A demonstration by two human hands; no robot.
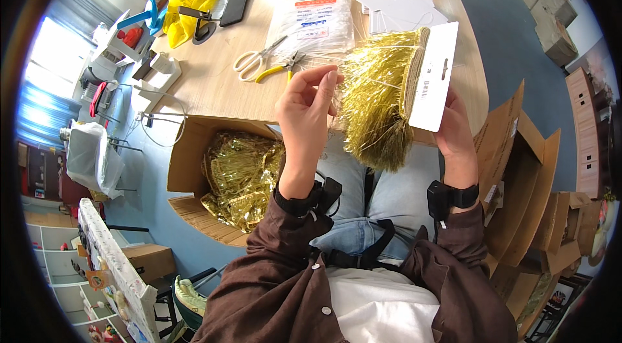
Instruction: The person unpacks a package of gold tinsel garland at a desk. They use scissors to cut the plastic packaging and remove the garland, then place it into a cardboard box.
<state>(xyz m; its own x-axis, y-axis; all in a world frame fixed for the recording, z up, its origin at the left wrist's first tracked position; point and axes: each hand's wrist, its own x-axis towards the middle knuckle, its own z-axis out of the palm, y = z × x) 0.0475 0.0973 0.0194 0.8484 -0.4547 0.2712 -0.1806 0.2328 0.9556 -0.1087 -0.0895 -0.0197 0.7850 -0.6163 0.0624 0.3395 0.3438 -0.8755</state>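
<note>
A bundle of gold tinsel fringe point(374, 104) with a folded fabric edge is fixed to a white hang card point(434, 78) bearing a barcode. My right hand point(455, 124) grips the card side from behind, so most of its fingers are hidden. Thin white ties cross the fringe. At the loose strand ends, my left hand point(308, 100) has thumb and forefinger pinched together, seemingly on the end of one tie. Below my left forearm, an open cardboard box point(192, 153) holds more gold tinsel point(240, 173).
On the wooden table point(214, 83) lie scissors point(250, 65), yellow-handled pliers point(274, 72), a bag of white ties point(311, 24), a stack of white cards point(396, 5), a phone point(234, 8) and a yellow plastic bag point(194, 0). Open cardboard boxes point(522, 187) stand at my right.
</note>
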